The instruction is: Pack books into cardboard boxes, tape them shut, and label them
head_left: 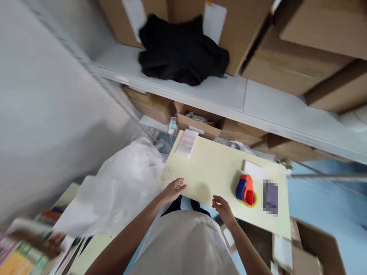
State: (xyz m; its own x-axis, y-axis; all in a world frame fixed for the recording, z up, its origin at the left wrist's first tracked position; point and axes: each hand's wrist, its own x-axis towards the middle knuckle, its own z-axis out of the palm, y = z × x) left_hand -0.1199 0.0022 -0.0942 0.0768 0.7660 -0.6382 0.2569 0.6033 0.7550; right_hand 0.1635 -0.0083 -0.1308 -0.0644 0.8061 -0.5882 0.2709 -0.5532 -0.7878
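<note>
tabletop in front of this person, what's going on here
A person stands at a pale yellow table, left hand and right hand by its near edge, both apparently empty. The nearest thing to the right hand is a red and blue tape dispenser on the table. A pinkish-white pack lies at the far left corner, and a white plastic sheet or bag is bunched up to the left.

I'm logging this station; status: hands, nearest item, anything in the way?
Left hand and right hand open, apparently empty. Tape dispenser on table, right of right hand. White plastic crowding table's left side.
</note>
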